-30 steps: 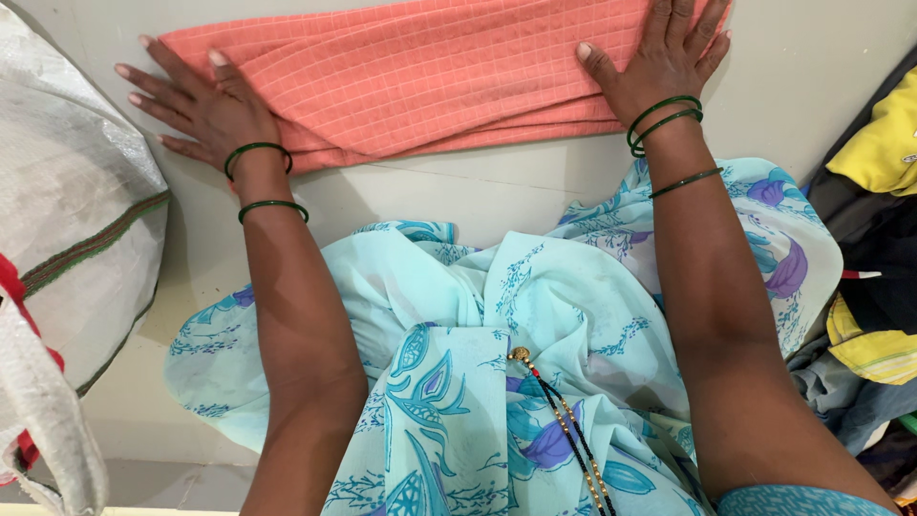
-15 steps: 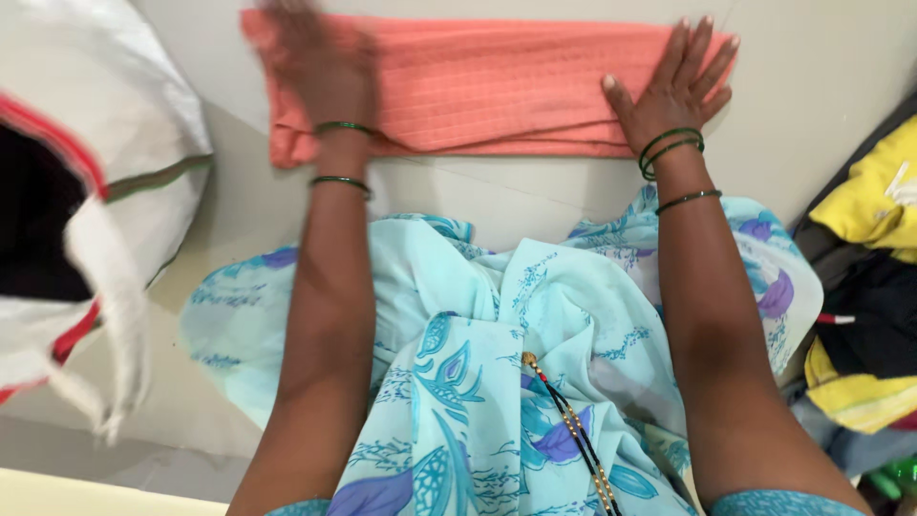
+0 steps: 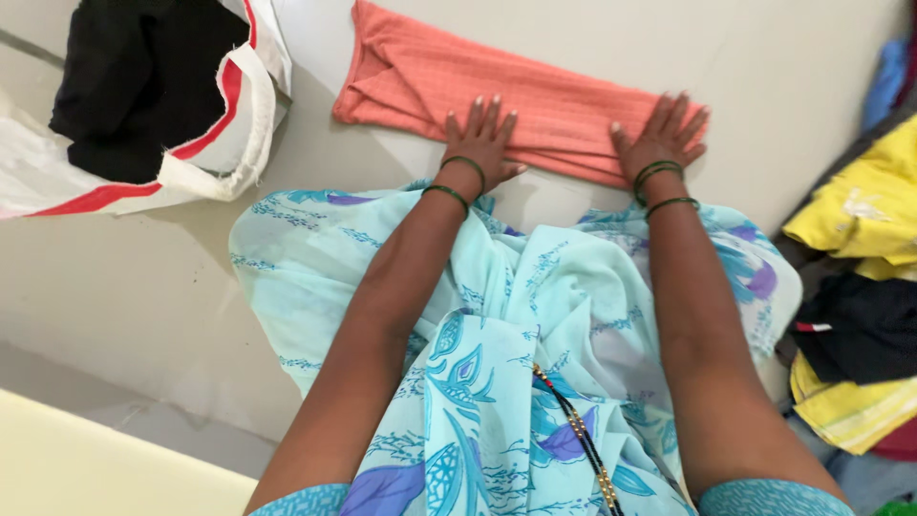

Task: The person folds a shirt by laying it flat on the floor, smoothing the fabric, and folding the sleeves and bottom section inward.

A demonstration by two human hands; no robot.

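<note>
- On the left, the white bag (image 3: 205,143) with red trim, holding black fabric (image 3: 134,76), stands near the folded orange cloth (image 3: 535,110); only a narrow strip of floor (image 3: 306,143) lies between them.
- On the right, a pile of clothes (image 3: 860,287) blocks the way.
- Beyond the orange cloth, the floor is free.
- On the near left, the floor beside the light blue garment (image 3: 497,315) is open.

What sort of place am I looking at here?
Probably a home floor used for sorting laundry: a folded coral cloth lies on plain floor, a woven sack holds dark clothes, and a heap of garments sits at right.
</note>
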